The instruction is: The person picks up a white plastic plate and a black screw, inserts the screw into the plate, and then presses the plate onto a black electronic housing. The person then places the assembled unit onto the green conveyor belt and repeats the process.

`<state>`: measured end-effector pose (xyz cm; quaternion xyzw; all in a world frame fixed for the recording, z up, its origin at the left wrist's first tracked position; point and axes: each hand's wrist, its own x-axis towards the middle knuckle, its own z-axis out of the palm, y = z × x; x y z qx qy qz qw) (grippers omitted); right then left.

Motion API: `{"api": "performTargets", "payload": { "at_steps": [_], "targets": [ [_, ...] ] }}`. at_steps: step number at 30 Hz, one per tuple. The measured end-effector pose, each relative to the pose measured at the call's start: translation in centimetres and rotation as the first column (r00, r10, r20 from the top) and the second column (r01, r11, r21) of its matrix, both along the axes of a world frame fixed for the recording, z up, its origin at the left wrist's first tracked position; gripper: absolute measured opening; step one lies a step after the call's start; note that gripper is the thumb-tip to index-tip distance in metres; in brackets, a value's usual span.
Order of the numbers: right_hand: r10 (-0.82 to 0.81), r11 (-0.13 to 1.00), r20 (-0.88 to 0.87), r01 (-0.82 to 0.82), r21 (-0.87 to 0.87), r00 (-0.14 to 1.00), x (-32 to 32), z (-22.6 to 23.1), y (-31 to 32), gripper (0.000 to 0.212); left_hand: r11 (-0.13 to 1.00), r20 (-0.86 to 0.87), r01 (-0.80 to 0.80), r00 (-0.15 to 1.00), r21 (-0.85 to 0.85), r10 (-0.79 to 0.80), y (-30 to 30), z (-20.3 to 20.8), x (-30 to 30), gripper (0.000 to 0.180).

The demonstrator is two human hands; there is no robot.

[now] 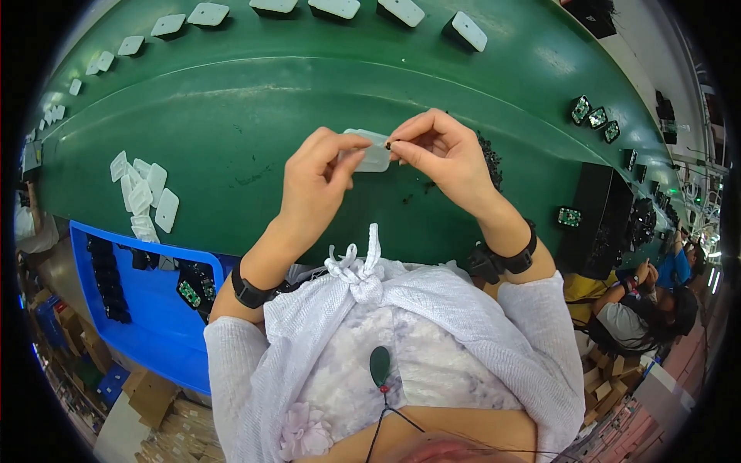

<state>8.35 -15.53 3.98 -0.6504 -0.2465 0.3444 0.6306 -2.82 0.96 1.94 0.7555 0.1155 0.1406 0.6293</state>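
Observation:
Over the green table, my left hand grips a translucent white plastic cover by its left side, fingers and thumb closed on it. My right hand pinches a tiny black part between thumb and forefinger at the cover's right edge. Whether the black part sits in the cover or only touches it, I cannot tell. A heap of small black parts lies just right of my right hand, partly hidden by it. To the left, several similar white covers lie in a loose pile.
Black housings with white lids stand along the far strip. Black housings with green circuit boards sit at right, near a large black box. A blue bin holding black housings is at lower left. Another person sits at right.

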Motion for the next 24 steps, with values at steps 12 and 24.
{"api": "performTargets", "payload": {
  "at_steps": [12, 24],
  "targets": [
    [0.017, 0.994, 0.262, 0.013, -0.111, 0.965, 0.0, 0.0, 1.0, 0.007, 0.99, 0.074, -0.016, 0.997, 0.141, 0.006, -0.2, 0.6, 1.7, 0.014],
    [-0.091, 0.985, 0.532, 0.153, -0.074, 0.842, -0.6, -0.8, 1.6, 0.005, 0.84, -0.103, -0.003, 0.993, -0.542, -0.062, 0.3, -1.0, 1.8, 0.015]
  ]
}}
